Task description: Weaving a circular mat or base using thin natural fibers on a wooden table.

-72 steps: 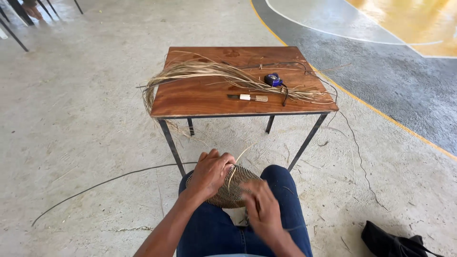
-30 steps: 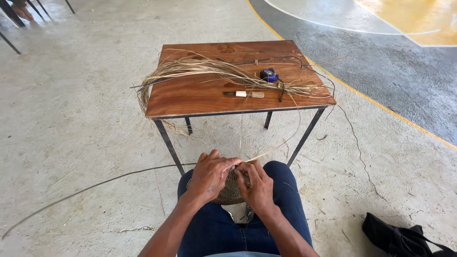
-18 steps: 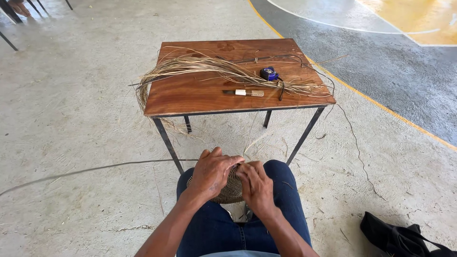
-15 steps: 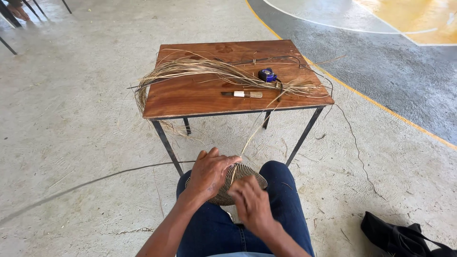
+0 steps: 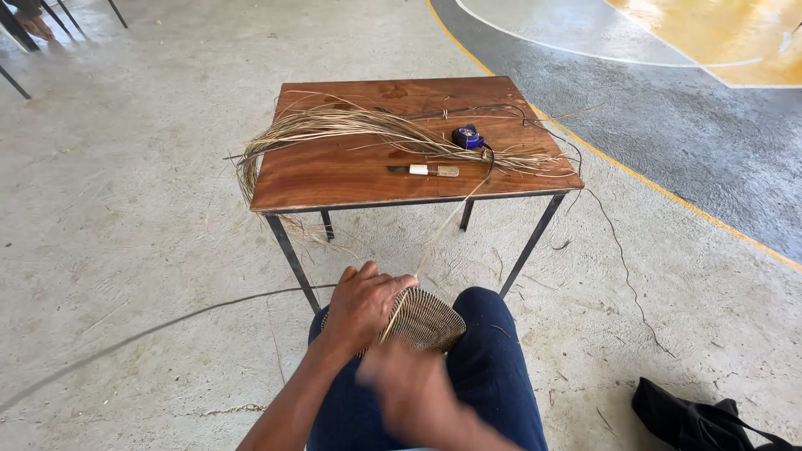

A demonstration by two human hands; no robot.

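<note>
Head view looks down on a pale concrete floor (image 5: 125,209), with a grey strip edged by a yellow line (image 5: 668,196) and a yellow patch in the upper right of the frame. At centre stands a brown wooden table (image 5: 334,175) on thin black metal legs. Across its top lies a long bundle of dry straw-coloured fibres (image 5: 351,125), spilling over the left edge. Right of centre on the tabletop sits a small blue tape measure (image 5: 468,136), and just below it a knife with a pale handle (image 5: 426,170). A black bag (image 5: 693,418) lies in the lower right corner. On the lap in dark blue trousers, at lower centre, rests a round woven disc (image 5: 426,319), tan and tightly ribbed. One thin fibre strand (image 5: 443,225) rises from it toward the table edge. The left hand (image 5: 363,305) is curled over the disc's left side, fingers pressed on it. The right hand (image 5: 409,388) is a blur just below the disc; its grip cannot be told.
</note>
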